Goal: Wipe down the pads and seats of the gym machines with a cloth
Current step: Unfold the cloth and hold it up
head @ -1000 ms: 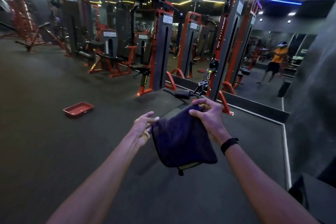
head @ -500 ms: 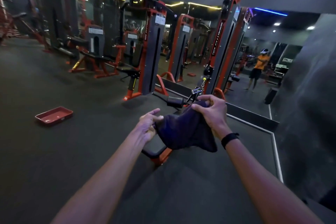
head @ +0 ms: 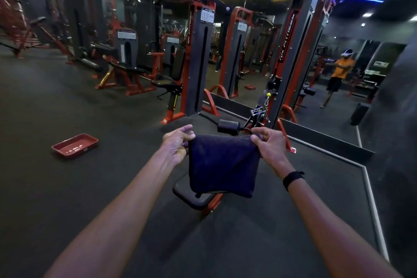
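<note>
A dark purple cloth [head: 222,165] hangs folded between both hands at chest height. My left hand [head: 178,143] pinches its top left corner and my right hand [head: 268,148] pinches its top right corner, so the top edge is stretched flat. Right below the cloth a low black seat pad [head: 188,195] on a red frame sticks out, partly hidden by the cloth. Beyond the hands lie a black roller pad [head: 228,127] and the cable handle of a red and grey weight stack machine [head: 286,56].
A red tray [head: 74,145] lies on the dark floor to the left. More red and grey machines with black seats [head: 165,82] line the back. A wall mirror [head: 352,70] on the right reflects a person in an orange shirt. A grey wall closes the right side.
The cloth was bunched in my right hand; now my left hand has taken a corner and it is spread out between both hands. The low seat pad has come into view below.
</note>
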The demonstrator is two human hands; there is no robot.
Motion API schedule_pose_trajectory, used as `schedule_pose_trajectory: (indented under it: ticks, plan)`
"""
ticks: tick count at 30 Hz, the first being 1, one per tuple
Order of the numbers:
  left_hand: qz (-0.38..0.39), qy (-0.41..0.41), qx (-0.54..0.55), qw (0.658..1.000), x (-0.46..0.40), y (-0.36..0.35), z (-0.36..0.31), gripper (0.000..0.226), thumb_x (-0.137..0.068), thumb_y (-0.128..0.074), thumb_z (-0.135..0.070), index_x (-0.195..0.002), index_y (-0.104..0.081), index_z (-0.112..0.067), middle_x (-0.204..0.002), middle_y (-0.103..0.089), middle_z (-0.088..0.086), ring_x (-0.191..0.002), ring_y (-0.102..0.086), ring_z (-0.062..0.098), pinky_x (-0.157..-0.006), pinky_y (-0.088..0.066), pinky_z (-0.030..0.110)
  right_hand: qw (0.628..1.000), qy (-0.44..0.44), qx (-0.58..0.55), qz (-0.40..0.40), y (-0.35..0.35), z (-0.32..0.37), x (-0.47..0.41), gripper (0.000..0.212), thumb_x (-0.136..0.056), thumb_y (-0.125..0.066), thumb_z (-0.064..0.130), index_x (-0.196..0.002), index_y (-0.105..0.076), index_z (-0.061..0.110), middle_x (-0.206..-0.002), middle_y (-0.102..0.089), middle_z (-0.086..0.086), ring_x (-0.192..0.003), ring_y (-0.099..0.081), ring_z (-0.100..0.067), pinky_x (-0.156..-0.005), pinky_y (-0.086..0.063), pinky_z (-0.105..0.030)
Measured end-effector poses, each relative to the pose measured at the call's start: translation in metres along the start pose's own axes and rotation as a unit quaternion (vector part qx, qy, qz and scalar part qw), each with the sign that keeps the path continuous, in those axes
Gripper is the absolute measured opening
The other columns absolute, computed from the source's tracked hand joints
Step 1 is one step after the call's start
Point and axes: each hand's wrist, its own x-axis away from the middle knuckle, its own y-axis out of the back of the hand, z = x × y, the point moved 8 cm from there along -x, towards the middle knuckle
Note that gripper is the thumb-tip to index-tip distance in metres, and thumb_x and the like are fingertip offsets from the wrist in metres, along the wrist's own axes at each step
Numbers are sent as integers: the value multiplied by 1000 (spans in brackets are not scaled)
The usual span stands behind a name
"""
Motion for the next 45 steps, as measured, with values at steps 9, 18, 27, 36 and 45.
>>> schedule_pose_trajectory:
  ticks: [9, 18, 27, 36, 45]
  plan:
    - [-9, -55, -136, 989, -89, -58, -22, 37, -77, -62, 23, -93, -72, -9, -89, -66, 5, -82, -61, 14, -51, -46, 18, 998, -28, -21, 49, -27, -65, -98, 18, -98, -61, 11, -108, -75, 13, -98, -73, -1, -85, -64, -8, -73, -47, -19]
    - [-33, -116, -419, 900, -167, -68, -4, 43, -61, -74, 25, -84, -77, -11, -91, -73, 12, -84, -66, 21, -75, -57, 29, 978, -12, 38, 204, -78, -124, -137, 36, -70, -92, 22, -100, -76, 15, -77, -64, 11, -69, -58, -3, -63, -44, -17]
    - [-46, -111, -550, 826, -261, -45, 23, 36, -68, -79, 17, -92, -79, -9, -92, -69, 4, -87, -61, 14, -66, -49, 22, 952, -7, 164, 257, -172, -188, -189, 22, -74, -87, 34, -84, -69, 28, -101, -64, -4, -96, -59, -20, -79, -50, -39]
    - [12, -93, -636, 766, -386, -41, 41, 28, -70, -84, -2, -88, -80, -23, -87, -74, 1, -90, -68, 19, -88, -59, 41, 934, -67, 199, 288, -236, -242, -253, 21, -83, -81, 34, -88, -64, 24, -102, -59, 4, -98, -56, -16, -71, -38, -31]
    - [36, -87, -662, 743, -459, -64, 43, 26, -73, -84, -9, -92, -79, -27, -96, -75, 1, -98, -67, 22, -98, -51, 47, 940, -91, 192, 267, -251, -272, -296, 22, -83, -81, 32, -88, -62, 22, -97, -59, 5, -99, -53, -15, -72, -36, -30]
